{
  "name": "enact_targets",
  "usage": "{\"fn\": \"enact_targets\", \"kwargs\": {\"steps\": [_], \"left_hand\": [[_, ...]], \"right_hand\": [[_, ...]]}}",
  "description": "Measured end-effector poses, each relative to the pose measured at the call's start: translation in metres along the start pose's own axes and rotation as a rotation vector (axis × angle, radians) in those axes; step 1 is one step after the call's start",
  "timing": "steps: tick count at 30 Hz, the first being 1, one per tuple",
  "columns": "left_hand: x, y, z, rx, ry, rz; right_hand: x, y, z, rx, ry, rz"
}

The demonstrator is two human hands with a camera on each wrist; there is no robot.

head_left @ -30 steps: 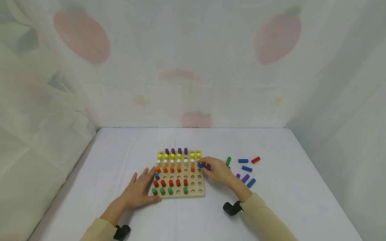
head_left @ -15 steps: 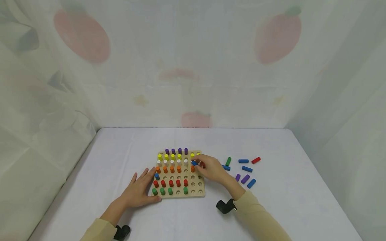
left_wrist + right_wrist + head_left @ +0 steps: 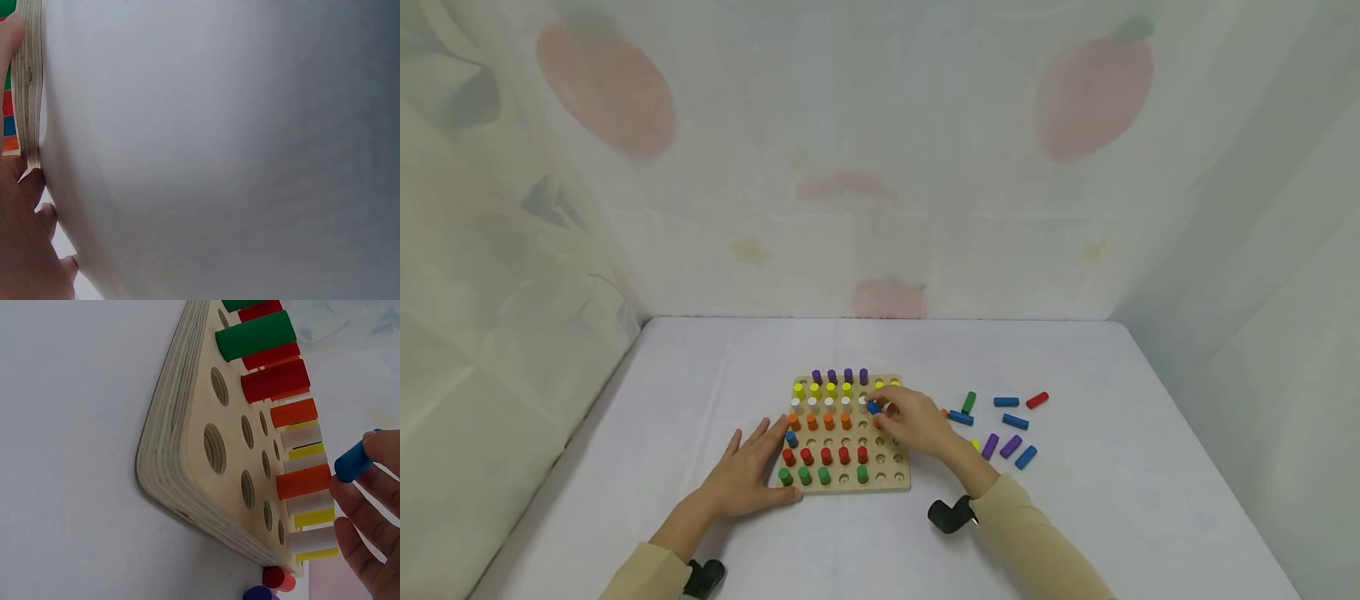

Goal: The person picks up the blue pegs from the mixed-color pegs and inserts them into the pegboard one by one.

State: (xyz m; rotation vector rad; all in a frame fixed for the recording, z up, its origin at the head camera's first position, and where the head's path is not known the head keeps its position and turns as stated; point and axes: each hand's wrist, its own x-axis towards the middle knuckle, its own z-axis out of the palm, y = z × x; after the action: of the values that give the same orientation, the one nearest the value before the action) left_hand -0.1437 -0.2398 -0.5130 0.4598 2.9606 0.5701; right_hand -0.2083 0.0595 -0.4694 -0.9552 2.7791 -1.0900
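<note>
1. Currently the blue peg (image 3: 873,407) is pinched, tilted, by the right hand (image 3: 917,421) above the pegboard (image 3: 890,468); it should be squared upright before being lowered.
2. The pegboard's left edge, touched by the outspread left hand (image 3: 747,477), should be braced lightly.

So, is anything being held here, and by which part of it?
The right hand pinches a blue cylindrical peg by its side, leaving one end showing. The left hand touches the pale wooden pegboard along its edge, gripping nothing.
</note>
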Motion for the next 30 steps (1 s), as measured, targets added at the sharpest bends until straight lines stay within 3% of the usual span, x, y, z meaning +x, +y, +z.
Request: {"fn": "enact_targets", "kwargs": {"steps": [30], "left_hand": [[0.000,0.001,-0.001,0.010,-0.001,-0.003]], "right_hand": [[0.019,-0.027,0.020,0.085,-0.081,-0.024]]}}
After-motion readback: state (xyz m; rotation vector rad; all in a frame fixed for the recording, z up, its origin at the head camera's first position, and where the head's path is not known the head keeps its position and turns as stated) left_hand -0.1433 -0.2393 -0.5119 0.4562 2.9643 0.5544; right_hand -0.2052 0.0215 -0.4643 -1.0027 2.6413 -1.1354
